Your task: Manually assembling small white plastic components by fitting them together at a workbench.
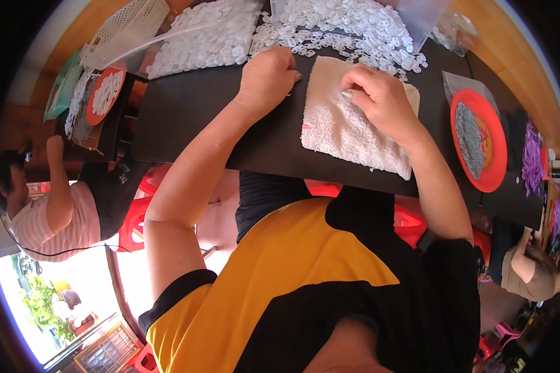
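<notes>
At the near edge of a loose heap of small white oval plastic pieces (354, 25), my left hand (269, 78) is closed, knuckles up. Its fingertips are mostly hidden, so whatever they hold cannot be made out. My right hand (382, 102) pinches thumb against fingers over a folded cream terry cloth (354, 137). Something shiny and silvery shows at those fingertips, too small to name. The cloth lies flat on the dark table (193, 118), in front of me and right of my left hand.
A clear bag of white pieces (205, 40) lies at the back left. On the right, a red plate (501, 168) holds grey strands. Another red plate (119, 102) with white pieces stands left. People sit at the left (56, 211) and right (529, 267).
</notes>
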